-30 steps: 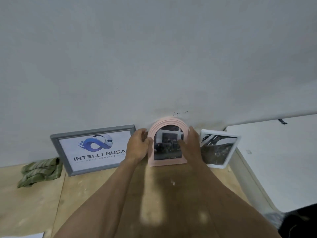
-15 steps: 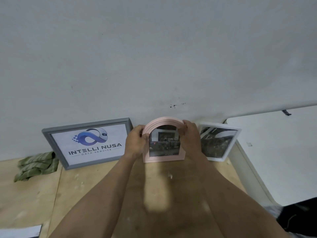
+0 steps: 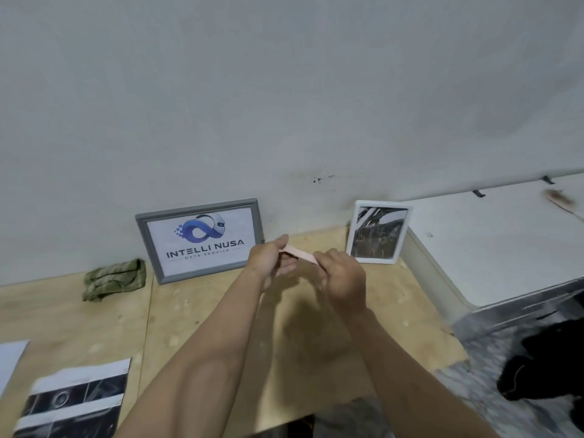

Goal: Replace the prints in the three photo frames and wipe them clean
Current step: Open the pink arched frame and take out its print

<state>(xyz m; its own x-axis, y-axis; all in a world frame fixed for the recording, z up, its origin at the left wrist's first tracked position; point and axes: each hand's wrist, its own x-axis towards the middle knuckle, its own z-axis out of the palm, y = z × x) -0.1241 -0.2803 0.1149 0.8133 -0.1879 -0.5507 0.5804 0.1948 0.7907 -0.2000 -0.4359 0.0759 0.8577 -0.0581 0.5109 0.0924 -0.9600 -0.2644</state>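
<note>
Above the plywood (image 3: 221,311), fingers (image 3: 281,243) pinch pink frame (image 3: 298,252).

A plywood board (image 3: 196,317) carries everything. At its back edge, against the wall, a grey frame (image 3: 199,240) with a logo print leans left of centre, and a white frame (image 3: 377,236) leans near the back right corner. A crumpled green cloth (image 3: 113,279) lies left of the grey frame. Black-and-white prints (image 3: 72,403) lie at the front left corner, a white sheet (image 3: 11,358) just beside them.
</note>
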